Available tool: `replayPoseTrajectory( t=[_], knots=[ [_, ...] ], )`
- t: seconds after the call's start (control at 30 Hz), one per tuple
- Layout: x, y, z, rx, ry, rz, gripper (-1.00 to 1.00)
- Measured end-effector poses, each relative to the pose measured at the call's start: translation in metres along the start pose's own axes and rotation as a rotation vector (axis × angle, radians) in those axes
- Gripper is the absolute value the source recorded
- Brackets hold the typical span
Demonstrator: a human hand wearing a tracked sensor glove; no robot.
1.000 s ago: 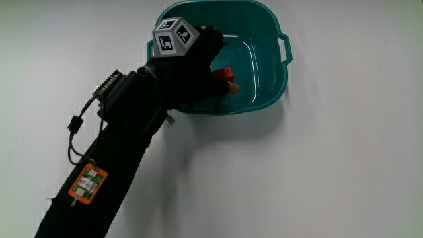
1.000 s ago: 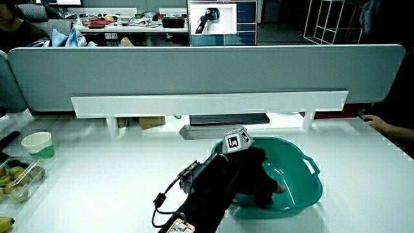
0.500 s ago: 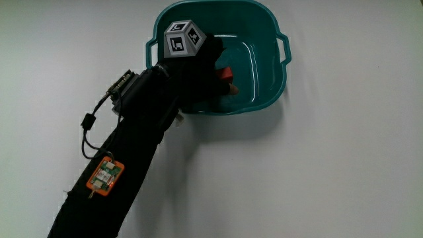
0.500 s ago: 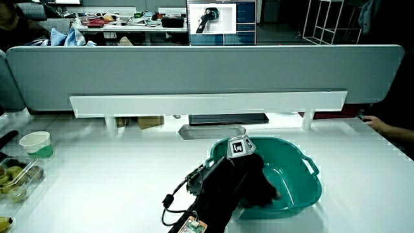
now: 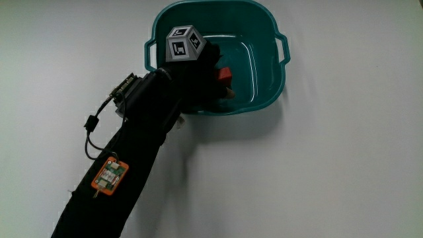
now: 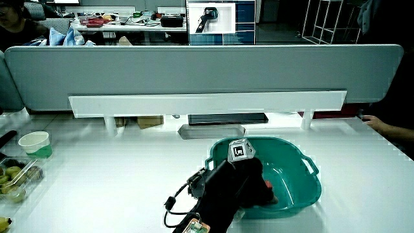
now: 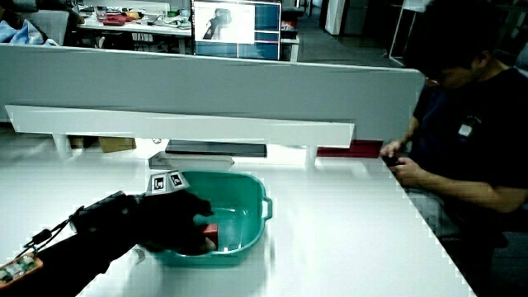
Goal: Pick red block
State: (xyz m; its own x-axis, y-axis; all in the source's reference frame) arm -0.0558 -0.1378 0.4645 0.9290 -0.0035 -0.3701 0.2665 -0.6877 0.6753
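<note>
Main view: forearm [image 5: 125, 165] reaches over rim into teal basin [image 5: 269, 39]; hand [image 5: 201, 76] inside basin, fingers curled around red block [image 5: 225, 74]. Block sits within basin, against fingertips, also visible in a side view [image 7: 211, 231].

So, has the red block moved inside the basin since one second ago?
Yes, a little: the red block, grasped by the hand, now lies nearer the teal basin's wall on the person's side, by the forearm.

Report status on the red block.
Hand inside the tub, fingers closed on the block. Block low in the tub. Nothing in the way.
</note>
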Motion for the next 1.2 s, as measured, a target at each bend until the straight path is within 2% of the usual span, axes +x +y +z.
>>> replayPoseTrajectory(
  t=[0.6,0.67,1.0,1.07,1.2],
  knots=[
    [-0.0006,0.0023,-0.0026,0.062,-0.001,0.006,0.58],
    [0.0003,0.0014,-0.0019,0.081,0.0,-0.007,0.64],
    [0.0024,-0.0028,-0.0007,0.095,-0.028,-0.024,0.94],
    [0.0027,-0.0017,-0.0009,0.111,-0.024,-0.042,1.0],
    [0.0043,-0.0049,0.002,0.111,-0.03,-0.049,1.0]
  ],
)
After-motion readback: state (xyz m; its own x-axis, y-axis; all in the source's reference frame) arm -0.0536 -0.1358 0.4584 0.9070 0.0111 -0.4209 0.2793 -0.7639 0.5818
